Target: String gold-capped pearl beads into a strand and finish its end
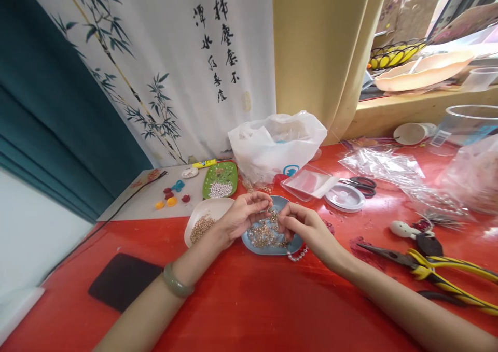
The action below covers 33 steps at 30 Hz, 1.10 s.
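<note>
Over a blue plate (254, 245) my left hand (247, 212) is pinched, thumb against fingers; whatever lies between the tips is too small to make out. Close by on its right, my right hand (298, 222) also has its fingers pressed together. A string of pearly beads (298, 256) hangs below the right hand at the plate's edge, and I cannot tell whether the fingers hold it. Gold and clear beads (264, 235) are heaped in the plate. Partly behind my left forearm stands a white dish (190, 222) with small gold beads (202, 227).
Behind the plates are a green tray (237, 170) of white beads and a white plastic bag (276, 144). Scissors (363, 185), a round lid (345, 196) and yellow-handled pliers (431, 269) lie to the right. A dark flat pad (126, 281) lies front left.
</note>
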Available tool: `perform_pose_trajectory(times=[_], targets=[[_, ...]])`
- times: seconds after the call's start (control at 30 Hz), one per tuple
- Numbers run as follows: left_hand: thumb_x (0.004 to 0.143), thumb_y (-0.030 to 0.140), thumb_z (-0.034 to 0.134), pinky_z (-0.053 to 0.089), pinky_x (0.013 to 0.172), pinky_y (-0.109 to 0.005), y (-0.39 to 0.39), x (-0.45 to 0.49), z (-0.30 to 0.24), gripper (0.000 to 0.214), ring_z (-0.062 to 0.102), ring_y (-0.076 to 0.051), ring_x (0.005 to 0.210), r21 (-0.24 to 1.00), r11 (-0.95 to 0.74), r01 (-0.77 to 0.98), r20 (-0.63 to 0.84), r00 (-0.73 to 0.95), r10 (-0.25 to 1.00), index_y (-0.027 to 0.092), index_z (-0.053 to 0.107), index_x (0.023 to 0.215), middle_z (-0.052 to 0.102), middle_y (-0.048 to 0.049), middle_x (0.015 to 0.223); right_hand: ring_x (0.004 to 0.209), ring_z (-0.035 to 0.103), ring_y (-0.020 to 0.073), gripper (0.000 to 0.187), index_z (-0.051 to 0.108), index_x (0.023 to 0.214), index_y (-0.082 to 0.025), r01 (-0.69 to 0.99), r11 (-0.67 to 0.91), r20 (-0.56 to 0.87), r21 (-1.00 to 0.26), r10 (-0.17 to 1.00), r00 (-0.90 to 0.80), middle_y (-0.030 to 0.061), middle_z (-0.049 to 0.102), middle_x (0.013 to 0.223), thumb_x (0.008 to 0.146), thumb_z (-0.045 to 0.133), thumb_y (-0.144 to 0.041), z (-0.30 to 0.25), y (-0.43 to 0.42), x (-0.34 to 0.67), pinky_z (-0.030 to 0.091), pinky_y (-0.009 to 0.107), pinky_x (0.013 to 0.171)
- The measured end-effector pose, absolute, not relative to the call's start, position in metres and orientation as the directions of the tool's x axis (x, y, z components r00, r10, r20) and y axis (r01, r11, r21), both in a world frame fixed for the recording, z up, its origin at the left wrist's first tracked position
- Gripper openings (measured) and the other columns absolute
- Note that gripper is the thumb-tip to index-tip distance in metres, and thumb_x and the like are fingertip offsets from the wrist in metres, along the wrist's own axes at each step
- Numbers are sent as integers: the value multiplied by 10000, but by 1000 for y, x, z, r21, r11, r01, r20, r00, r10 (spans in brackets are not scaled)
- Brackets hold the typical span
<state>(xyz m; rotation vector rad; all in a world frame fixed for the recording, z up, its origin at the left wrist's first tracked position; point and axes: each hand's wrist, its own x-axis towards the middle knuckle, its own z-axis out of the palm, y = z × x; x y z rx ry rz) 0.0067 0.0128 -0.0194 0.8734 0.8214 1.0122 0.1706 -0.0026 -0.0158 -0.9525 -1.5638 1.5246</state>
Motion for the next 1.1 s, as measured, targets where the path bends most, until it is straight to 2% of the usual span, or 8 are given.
perform_pose_trajectory(times=[0.43, 0.8, 0.97, 1.1], targets=[[578, 159, 717, 451, 698, -219, 14, 7, -18, 174, 539, -74, 680, 897, 263, -355, -170, 271, 947, 110, 609, 705, 568, -3, 720, 449, 472, 77, 97, 463, 610, -183, 9, 3, -1, -1000, 887, -461, -31, 520, 562, 706, 464, -200, -19, 0, 171, 375, 223, 472], [599, 175, 704, 439, 633, -212, 12, 11, -19, 198, 548, -84, 653, 947, 141, -288, -74, 231, 970, 128, 614, 769, 598, -12, 715, 461, 455, 74, 123, 459, 650, -178, 41, 22, 1, -999, 888, -461, -43, 491, 558, 748, 473, -252, -22, 3, 171, 377, 216, 468], [661, 213, 645, 440, 691, -259, 16, 6, -13, 197, 582, -138, 762, 996, 36, -82, -15, 245, 970, 129, 603, 833, 631, -55, 798, 505, 456, 81, 199, 468, 666, -177, 40, 73, 47, -997, 889, -455, -34, 491, 588, 782, 484, -338, -23, 5, 170, 374, 217, 483], [660, 198, 614, 429, 711, -283, 19, -4, -7, 155, 578, -166, 789, 948, -114, 299, 32, 267, 963, 139, 620, 804, 639, -54, 805, 568, 496, 99, 194, 505, 696, -172, 51, 131, 99, -990, 906, -411, -6, 545, 632, 788, 488, -341, -21, 7, 171, 391, 226, 523]])
